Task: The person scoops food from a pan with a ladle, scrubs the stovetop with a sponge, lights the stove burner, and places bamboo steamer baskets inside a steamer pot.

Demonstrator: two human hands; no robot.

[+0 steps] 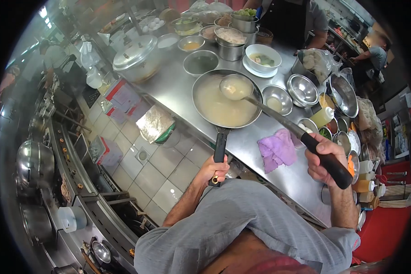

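Note:
My left hand (213,170) is wrapped round the black handle of a frying pan (205,112), which holds a cloudy, pale broth. In my right hand (322,157) is the black grip of a long ladle (278,116). The ladle's bowl is over the far right part of the pan, filled with broth and a pale lump. Beyond the pan stands a white bowl (264,51) on a white plate, with broth, greens and pale pieces inside. A purple cloth (277,150) lies crumpled on the steel table (242,148), between the pan and my right hand.
Steel bowls (278,99) and a squeeze bottle (323,117) stand right of the pan. A large lidded pot (136,54) is at the far left of the table. A person in a dark apron (287,23) stands across it. Stoves (84,192) line the left side.

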